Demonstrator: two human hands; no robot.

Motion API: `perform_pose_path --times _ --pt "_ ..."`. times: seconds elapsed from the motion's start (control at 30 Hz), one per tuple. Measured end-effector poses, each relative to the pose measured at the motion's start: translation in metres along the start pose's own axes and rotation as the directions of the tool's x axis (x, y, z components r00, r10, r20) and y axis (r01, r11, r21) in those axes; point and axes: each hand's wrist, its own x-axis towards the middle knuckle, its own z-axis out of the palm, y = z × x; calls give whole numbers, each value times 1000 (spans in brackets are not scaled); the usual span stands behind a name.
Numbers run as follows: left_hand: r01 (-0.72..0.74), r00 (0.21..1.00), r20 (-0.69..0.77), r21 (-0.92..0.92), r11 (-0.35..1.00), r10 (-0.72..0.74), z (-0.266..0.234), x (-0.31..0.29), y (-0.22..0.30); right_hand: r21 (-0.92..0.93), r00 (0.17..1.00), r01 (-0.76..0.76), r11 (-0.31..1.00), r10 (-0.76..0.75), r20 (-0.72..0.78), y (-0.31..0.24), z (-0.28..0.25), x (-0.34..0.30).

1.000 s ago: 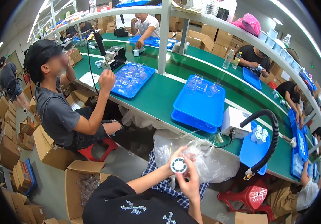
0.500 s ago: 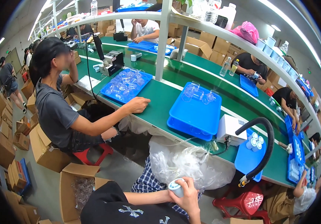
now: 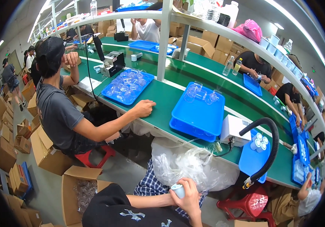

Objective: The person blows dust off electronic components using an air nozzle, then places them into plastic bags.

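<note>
Green-topped workbench [image 3: 162, 126] crosses mid-frame; at lower centre the right hand [image 3: 189, 196] grips one pale-blue plastic cylinder [image 3: 178, 191], seemingly unfinished; left hand's [image 3: 171, 199] grip is hidden. Four similar cylinders [image 3: 261, 147], perhaps done, stand right.

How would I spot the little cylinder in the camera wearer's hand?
Below the green workbench, find the blue checked cloth. There, the wearer's right hand grips the pale blue cylinder. Unlike the similar cylinders standing on the blue tray by the black hose, it is held off the bench.
</note>
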Motion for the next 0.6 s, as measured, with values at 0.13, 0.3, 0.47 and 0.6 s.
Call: perform_pose_path --times 0.13,0.3,0.47,0.6 --pt "-41 999 11 -75 996 42 24 19 -103 -2 999 -42 999 42 -5 8 1 -1" --pt "-130 991 6 -159 979 133 66 18 -232 32 993 -95 995 93 67 9 0 -6" --pt "-175 984 -9 -267 948 179 121 22 -325 120 980 -198 973 200 0 7 5 -18" --pt "-148 989 -39 -396 906 144 174 29 -366 118 962 -70 991 99 -256 23 15 -17"
